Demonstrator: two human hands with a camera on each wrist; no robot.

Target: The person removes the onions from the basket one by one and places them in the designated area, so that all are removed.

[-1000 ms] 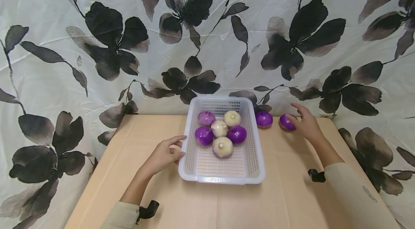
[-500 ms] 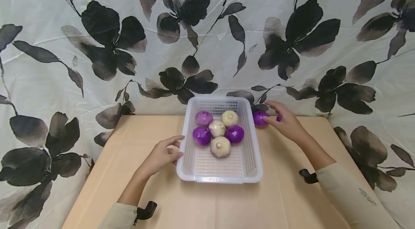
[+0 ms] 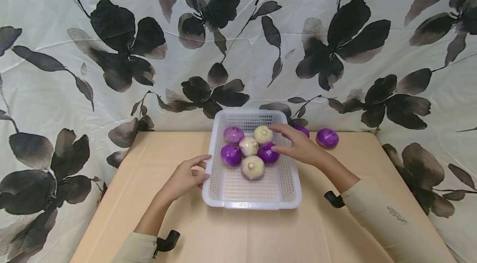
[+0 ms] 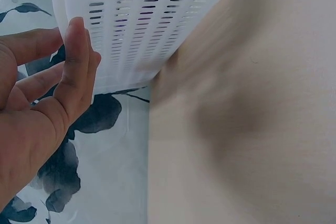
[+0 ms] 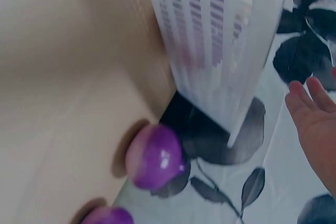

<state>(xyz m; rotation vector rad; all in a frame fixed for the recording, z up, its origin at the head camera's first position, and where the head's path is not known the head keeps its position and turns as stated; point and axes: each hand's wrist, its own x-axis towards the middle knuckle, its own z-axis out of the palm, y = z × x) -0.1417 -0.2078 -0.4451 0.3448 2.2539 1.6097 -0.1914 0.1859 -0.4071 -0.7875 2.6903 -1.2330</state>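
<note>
A white perforated plastic basket [image 3: 251,201] stands on the table with three purple onions [image 3: 231,155] and three pale onions [image 3: 253,167] inside. At its left rim my left hand [image 3: 186,178] touches the side with loosely bent fingers; the left wrist view shows those fingers [image 4: 79,61] against the basket's outer wall. My right hand [image 3: 303,147] reaches over the right rim, fingers spread near a purple onion [image 3: 268,153] and a pale onion [image 3: 263,134], holding nothing visible. Two more purple onions lie outside, one [image 3: 327,138] right of the hand, another [image 3: 302,131] partly hidden behind it.
The light wooden-coloured table [image 3: 186,234] ends at the back against a white curtain [image 3: 275,101] with dark printed flowers. Black wrist straps [image 3: 168,241] show at both sleeves. The right wrist view has one purple onion [image 5: 153,157] close beside the basket's corner.
My right hand has moved left, from the far right purple onion, past the other one, to above the basket's right side. Both outer onions stay put. My left hand stays at the rim.
</note>
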